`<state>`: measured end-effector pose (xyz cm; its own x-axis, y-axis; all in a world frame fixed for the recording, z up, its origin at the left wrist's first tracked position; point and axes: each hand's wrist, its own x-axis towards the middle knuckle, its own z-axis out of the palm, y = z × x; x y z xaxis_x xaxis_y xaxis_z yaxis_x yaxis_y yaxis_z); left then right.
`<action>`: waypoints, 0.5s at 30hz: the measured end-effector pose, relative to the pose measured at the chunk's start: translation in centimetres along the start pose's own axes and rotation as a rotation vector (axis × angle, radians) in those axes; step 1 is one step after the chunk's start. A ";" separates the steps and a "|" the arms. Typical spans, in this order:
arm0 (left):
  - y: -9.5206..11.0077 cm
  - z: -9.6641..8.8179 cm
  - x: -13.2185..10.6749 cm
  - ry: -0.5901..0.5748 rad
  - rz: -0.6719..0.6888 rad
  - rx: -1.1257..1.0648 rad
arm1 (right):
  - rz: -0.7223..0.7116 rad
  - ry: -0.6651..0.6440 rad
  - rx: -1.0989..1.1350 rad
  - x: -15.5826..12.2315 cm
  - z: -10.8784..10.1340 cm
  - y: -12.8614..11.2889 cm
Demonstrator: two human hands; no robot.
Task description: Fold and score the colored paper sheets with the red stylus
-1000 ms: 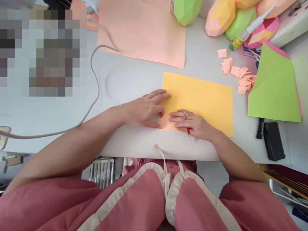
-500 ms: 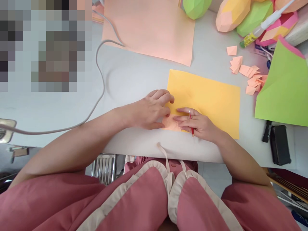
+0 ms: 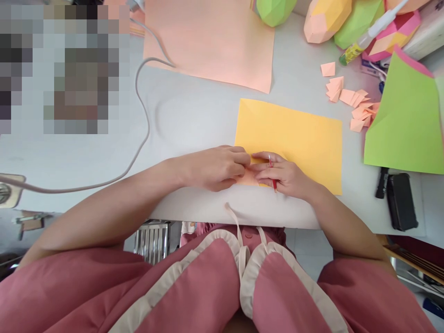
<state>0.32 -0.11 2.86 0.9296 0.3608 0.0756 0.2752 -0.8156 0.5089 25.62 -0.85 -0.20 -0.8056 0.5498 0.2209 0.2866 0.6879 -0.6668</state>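
Note:
A small piece of peach paper (image 3: pixel 249 177) lies over the lower left corner of a yellow paper sheet (image 3: pixel 294 134). My left hand (image 3: pixel 225 167) is closed at the left side of the peach paper, its fingers curled down and the fingertips partly hidden. From the other side my right hand (image 3: pixel 282 175) rests its fingertips on the peach paper and the yellow sheet. A slim red pencil (image 3: pixel 274 185) is held between the fingers of that hand, pointing up and down across them.
Beyond the yellow sheet lies a large peach sheet (image 3: pixel 208 44). Small folded peach pieces (image 3: pixel 357 108) sit at the right, near a green sheet (image 3: pixel 409 115), faceted paper shapes (image 3: pixel 328 21) and a glue tube (image 3: pixel 357 50). A grey cable (image 3: pixel 147 115) crosses the left side. A black case (image 3: pixel 401 202) lies right.
My left hand has come down toward the peach paper, and its spread fingers have curled together. My right hand keeps its place with the red pencil. The view has shifted slightly.

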 end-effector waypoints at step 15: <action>0.9 2.1 0.4 0.043 -0.023 0.344 | 0.178 0.298 0.294 -0.5 -0.4 -2.1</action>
<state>1.43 -1.69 1.58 0.9130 0.3935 0.1077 0.3692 -0.9092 0.1923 25.67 -2.39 1.36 -0.5607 0.7890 0.2512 0.2130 0.4306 -0.8771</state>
